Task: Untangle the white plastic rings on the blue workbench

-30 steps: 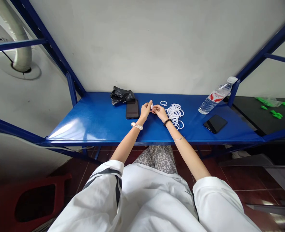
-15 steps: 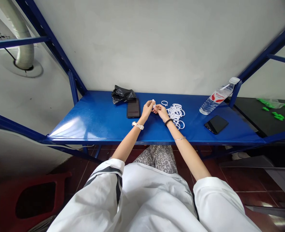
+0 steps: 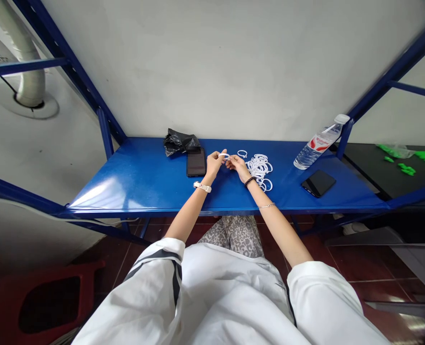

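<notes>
Between my hands, above the blue table [image 3: 147, 187], is a white plastic ring [image 3: 224, 155]. My left hand [image 3: 214, 162] pinches its left side between thumb and fingers. My right hand [image 3: 238, 165] closes its fingertips on the ring's right end. A heap of similar white rings [image 3: 260, 165] lies just right of my right hand, partly covered by that wrist. One single white ring [image 3: 242, 154] rests apart behind the heap.
Left of my hands lies a black phone [image 3: 196, 163], overlapped by a crumpled black plastic bag [image 3: 180, 142]. A water bottle [image 3: 316, 145] and another black phone [image 3: 318, 183] are on the right. Green pieces [image 3: 407, 169] lie on a dark neighbouring table [image 3: 363, 165].
The ring between my hands has turned and now shows as a flat oval. My hands have drawn slightly apart. The whole view has shifted a little.
</notes>
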The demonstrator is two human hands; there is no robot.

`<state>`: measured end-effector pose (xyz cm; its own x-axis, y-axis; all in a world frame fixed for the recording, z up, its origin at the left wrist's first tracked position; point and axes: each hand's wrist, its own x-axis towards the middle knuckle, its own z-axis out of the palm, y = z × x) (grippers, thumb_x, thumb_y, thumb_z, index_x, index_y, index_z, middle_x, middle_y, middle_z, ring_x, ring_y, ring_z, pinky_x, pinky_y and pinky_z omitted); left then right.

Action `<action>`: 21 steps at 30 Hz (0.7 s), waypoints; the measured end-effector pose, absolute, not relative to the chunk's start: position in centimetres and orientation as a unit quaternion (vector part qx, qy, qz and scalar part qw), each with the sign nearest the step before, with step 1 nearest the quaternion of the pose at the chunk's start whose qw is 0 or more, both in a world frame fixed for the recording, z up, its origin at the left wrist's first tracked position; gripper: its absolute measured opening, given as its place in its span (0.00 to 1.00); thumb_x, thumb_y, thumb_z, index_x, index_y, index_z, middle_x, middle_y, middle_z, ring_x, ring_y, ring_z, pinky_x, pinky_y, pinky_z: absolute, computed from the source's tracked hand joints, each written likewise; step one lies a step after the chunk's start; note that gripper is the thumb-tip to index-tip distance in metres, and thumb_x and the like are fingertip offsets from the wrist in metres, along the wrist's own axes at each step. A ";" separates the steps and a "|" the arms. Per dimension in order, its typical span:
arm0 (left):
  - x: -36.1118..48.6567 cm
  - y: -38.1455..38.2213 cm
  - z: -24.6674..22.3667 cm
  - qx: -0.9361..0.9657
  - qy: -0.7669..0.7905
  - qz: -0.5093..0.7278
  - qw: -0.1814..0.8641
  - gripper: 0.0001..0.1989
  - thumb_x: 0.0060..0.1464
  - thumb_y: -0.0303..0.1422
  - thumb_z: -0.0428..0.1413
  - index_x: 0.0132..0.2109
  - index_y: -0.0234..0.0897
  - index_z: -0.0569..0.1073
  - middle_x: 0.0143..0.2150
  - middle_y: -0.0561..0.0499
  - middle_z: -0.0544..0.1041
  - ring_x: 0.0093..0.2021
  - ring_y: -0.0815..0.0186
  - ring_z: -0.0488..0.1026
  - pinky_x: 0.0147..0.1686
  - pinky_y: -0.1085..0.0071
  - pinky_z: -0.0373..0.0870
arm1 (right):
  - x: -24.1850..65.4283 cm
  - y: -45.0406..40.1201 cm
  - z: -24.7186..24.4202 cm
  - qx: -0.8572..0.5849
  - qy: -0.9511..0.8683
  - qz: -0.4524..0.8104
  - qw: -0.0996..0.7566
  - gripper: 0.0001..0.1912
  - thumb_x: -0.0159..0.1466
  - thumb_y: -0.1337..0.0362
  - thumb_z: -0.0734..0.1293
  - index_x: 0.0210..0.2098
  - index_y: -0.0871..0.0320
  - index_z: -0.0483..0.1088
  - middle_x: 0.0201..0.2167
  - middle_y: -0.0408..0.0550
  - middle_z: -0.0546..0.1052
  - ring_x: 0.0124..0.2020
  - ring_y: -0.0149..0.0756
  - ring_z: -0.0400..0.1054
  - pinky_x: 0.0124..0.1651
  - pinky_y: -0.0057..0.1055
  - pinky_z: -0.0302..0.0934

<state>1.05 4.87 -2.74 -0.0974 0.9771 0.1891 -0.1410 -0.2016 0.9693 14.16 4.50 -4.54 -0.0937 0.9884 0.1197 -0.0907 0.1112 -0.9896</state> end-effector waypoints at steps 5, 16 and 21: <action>1.2 5.1 -3.3 0.514 0.434 0.574 0.466 0.28 0.58 0.48 0.58 0.17 0.37 0.64 0.16 0.54 0.66 0.19 0.72 0.62 0.26 0.72 0.58 | 14.4 4.4 -4.3 -0.419 -0.497 0.534 0.541 0.18 0.56 0.51 0.74 0.36 0.53 0.66 0.28 0.40 0.77 0.30 0.32 0.72 0.38 0.30 0.67; 0.4 5.8 -3.8 0.456 0.495 0.581 0.457 0.26 0.61 0.49 0.51 0.20 0.38 0.66 0.17 0.53 0.66 0.23 0.67 0.66 0.28 0.72 0.61 | 13.3 3.5 -3.6 -0.394 -0.627 0.490 0.459 0.23 0.57 0.41 0.70 0.34 0.55 0.70 0.26 0.41 0.76 0.29 0.32 0.71 0.33 0.28 0.62; 0.3 5.6 -3.7 0.462 0.520 0.573 0.434 0.23 0.62 0.44 0.51 0.21 0.38 0.66 0.20 0.51 0.68 0.26 0.66 0.67 0.30 0.71 0.61 | 12.9 2.9 -3.2 -0.377 -0.649 0.493 0.440 0.24 0.53 0.41 0.73 0.31 0.55 0.67 0.23 0.40 0.74 0.27 0.32 0.69 0.35 0.30 0.63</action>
